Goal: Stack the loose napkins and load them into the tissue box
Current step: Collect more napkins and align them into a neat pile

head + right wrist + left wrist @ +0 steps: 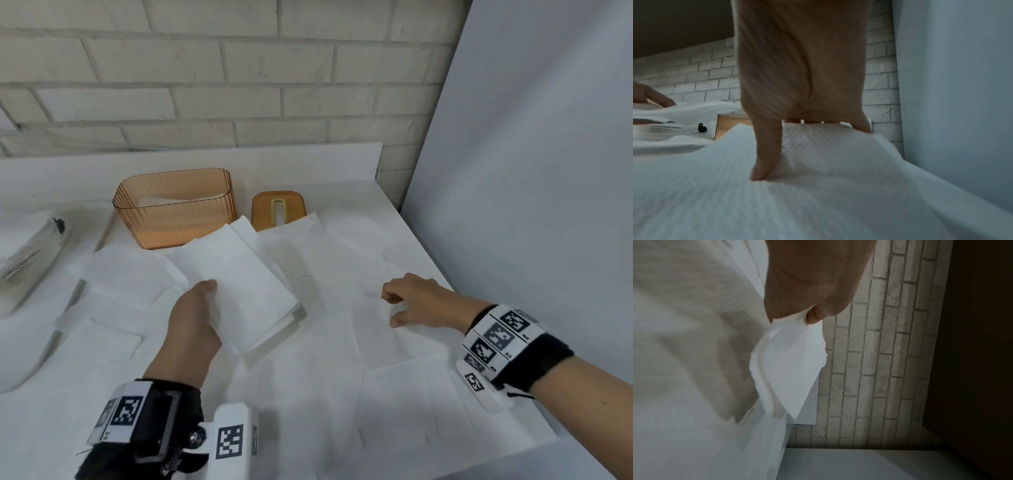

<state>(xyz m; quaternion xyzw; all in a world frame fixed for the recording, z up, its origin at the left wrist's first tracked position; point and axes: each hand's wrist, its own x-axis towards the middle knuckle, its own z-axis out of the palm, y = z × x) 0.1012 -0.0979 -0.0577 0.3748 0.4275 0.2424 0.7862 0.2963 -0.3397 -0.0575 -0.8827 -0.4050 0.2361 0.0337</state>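
My left hand (195, 318) holds a small stack of white napkins (239, 284) above the table, thumb on top and fingers underneath; in the left wrist view the napkin stack (789, 369) hangs from the pinch of the left hand (807, 288). My right hand (411, 301) rests on a loose napkin (394, 342) lying on the table, thumb and curled fingers pressing it; in the right wrist view the right hand (803, 97) bunches the loose napkin (818, 162) up between thumb and fingers. The amber tissue box (178, 209) stands open at the back, its lid (278, 209) beside it.
Several more loose napkins (113, 308) cover the white table (205, 157). A plastic napkin package (27, 260) lies at the left. A brick wall runs behind, and a grey panel (531, 171) bounds the right side.
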